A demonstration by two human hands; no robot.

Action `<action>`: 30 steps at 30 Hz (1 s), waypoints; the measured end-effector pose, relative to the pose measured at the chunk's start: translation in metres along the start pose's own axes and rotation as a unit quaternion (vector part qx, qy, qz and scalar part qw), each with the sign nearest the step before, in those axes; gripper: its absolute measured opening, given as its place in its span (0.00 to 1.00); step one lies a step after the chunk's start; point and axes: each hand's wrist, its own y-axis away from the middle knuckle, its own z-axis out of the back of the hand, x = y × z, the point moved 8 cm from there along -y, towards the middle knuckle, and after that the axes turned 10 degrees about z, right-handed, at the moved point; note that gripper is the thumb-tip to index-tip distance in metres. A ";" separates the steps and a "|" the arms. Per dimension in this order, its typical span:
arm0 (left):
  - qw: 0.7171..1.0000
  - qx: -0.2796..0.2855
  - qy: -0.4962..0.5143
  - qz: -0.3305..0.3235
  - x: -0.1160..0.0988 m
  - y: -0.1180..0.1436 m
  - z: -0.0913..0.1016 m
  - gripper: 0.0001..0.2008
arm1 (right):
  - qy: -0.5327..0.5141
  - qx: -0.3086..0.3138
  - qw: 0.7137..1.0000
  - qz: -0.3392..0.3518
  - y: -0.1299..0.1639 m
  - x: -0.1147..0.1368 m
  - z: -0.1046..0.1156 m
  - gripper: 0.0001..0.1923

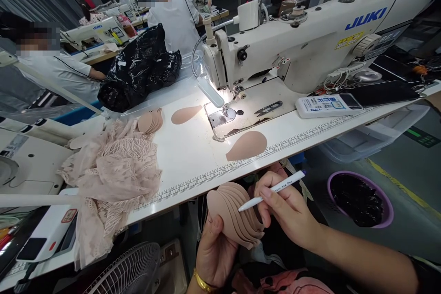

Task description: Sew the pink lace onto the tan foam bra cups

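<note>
A fanned stack of beige teardrop-shaped bra pads (229,213) is gripped in my left hand (215,248), below the table's front edge; its thumb presses on the front piece. My right hand (287,206) pinches a white marker pen (272,191) whose tip points down-left at the stack's layered edges. I cannot tell whether the tip touches the fabric. On the table above my hands lies one loose beige pad (247,145). Another loose pad (186,115) rests left of the sewing machine needle, and a small pile of pads (150,121) sits farther left.
A JUKI sewing machine (262,41) fills the back right, thread snips (268,108) on its bed. Crumpled beige lace (117,170) drapes over the table at left. Black plastic bags (141,69) stand behind. A fan (127,271) and a purple bin (360,200) are below. Other people sit behind.
</note>
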 end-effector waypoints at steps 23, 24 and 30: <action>0.999 -0.044 0.012 -0.010 0.002 -0.002 -0.005 0.28 | 0.034 0.023 0.997 0.059 0.003 0.003 -0.006 0.12; 0.999 -0.042 0.012 -0.010 0.002 -0.002 -0.006 0.27 | 0.039 0.016 0.997 0.063 0.004 0.004 -0.004 0.12; 0.999 -0.037 -0.007 -0.013 0.000 -0.002 -0.014 0.25 | 0.029 0.031 0.998 0.040 0.002 0.002 -0.005 0.13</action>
